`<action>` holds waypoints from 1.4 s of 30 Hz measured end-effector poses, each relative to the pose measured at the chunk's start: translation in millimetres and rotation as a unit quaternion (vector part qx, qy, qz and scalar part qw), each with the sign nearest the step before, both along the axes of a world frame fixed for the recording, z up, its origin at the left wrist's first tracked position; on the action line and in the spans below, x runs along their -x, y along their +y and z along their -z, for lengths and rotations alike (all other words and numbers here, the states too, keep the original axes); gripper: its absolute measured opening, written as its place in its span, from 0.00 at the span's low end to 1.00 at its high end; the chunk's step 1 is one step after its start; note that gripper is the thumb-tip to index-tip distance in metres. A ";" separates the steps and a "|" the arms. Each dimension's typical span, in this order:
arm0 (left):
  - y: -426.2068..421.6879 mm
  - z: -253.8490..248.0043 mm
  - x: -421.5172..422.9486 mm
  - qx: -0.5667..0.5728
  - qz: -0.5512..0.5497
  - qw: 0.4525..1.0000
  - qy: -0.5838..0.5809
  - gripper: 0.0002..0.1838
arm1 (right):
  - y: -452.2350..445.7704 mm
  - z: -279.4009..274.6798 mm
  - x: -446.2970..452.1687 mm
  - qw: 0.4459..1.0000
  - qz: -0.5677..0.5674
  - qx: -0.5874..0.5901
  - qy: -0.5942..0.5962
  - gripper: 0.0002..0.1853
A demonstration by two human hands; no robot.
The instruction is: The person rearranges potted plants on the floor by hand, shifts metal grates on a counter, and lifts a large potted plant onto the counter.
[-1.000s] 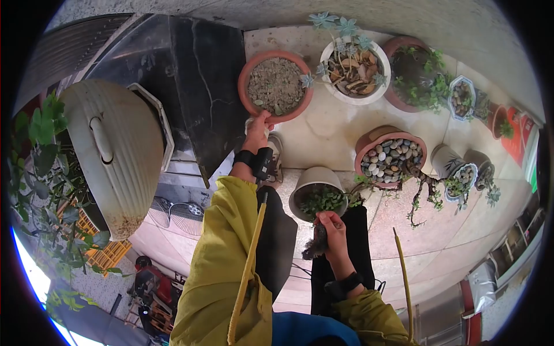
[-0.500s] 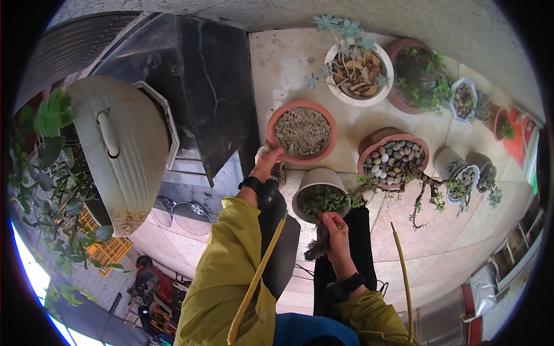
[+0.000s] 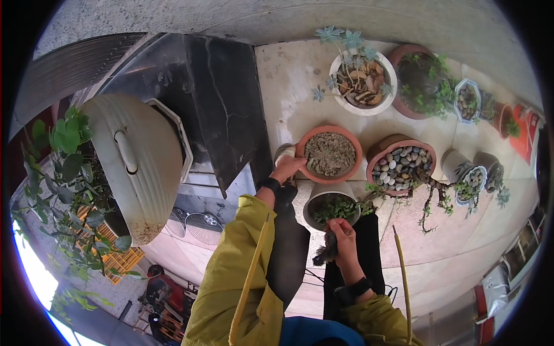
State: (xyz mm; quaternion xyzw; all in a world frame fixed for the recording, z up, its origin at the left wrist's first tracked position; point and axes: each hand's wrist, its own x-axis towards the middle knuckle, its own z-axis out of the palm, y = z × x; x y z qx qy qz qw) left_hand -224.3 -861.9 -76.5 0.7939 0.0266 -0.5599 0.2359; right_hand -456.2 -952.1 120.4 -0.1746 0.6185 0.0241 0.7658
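Note:
My left hand is closed on the near-left rim of a terracotta pot filled with dry, crumbly soil. Between the thumb and fingers of my right hand is a small leafy plant with a dark root clump hanging below. Its green leaves lie in front of a pale pot, whose inside they partly hide. That pale pot stands just below the terracotta one, near my knees.
To the right stands a brown pot of pebbles with a trailing woody plant. Behind are a white pot of succulents and a reddish bowl. A large ribbed planter rises at left beside a dark stone slab.
My left hand has shifted the terracotta pot rightward and closer to me, towards the pebble pot. The right hand keeps its hold on the plant. The whole view has shifted slightly.

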 end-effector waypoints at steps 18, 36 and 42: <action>-73.2 -12.4 -78.6 0.099 -0.014 0.988 0.121 0.23 | -15.2 -1.7 -5.3 0.998 0.056 -0.017 0.002 0.08; -225.3 -37.6 -169.6 0.170 0.083 0.980 0.058 0.24 | -28.4 -1.2 -0.5 0.995 0.098 -0.030 0.006 0.09; -247.6 -42.9 -170.7 0.175 0.109 0.978 0.013 0.23 | -29.3 -1.5 -1.9 0.994 0.102 -0.033 0.009 0.08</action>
